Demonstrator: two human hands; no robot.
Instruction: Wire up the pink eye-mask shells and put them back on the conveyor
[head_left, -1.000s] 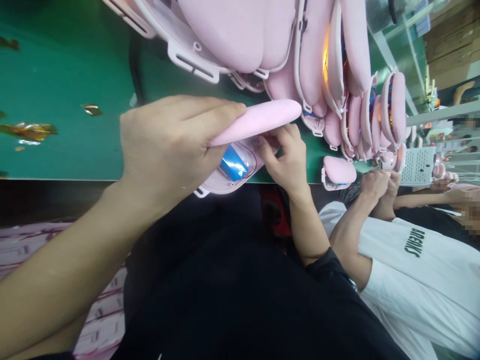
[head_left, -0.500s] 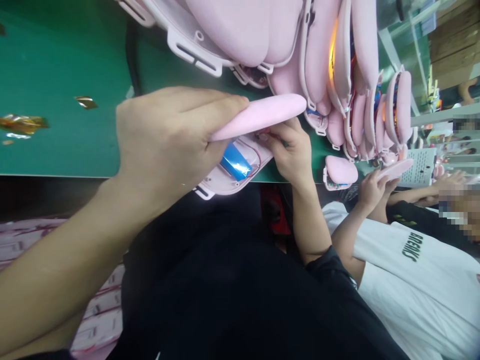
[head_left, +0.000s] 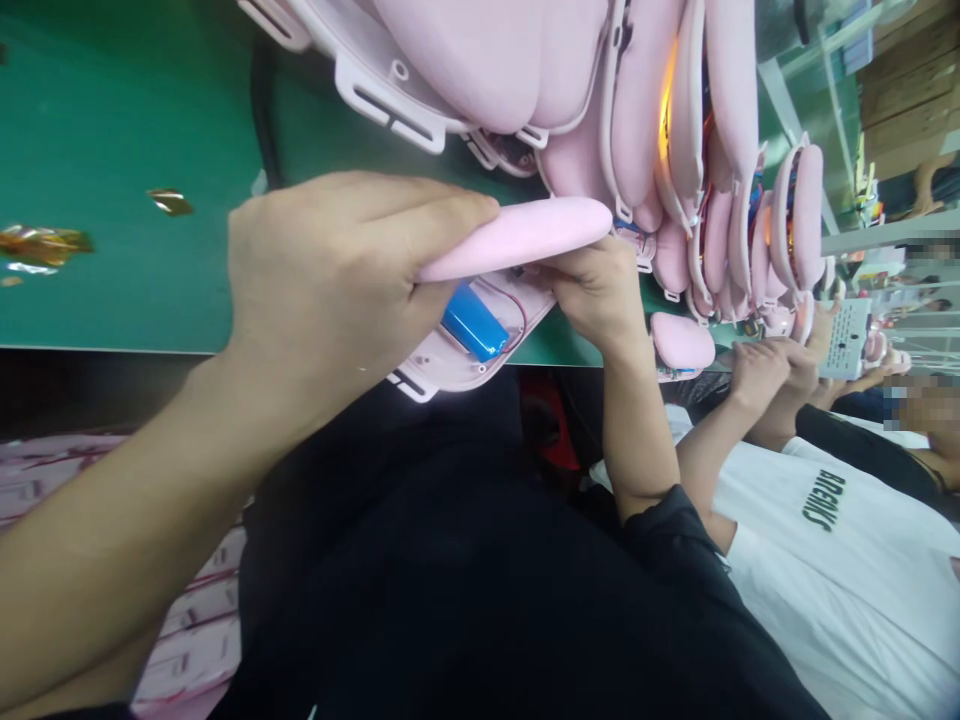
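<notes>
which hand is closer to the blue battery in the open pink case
Left. The left hand grips the pink case right beside the blue battery. The right hand holds the case's far end, past it.

Single view from the camera on my head, rolled sideways, looking down close over my left hand [head_left: 330, 290] toward the flat green bench top [head_left: 112, 150].
</notes>
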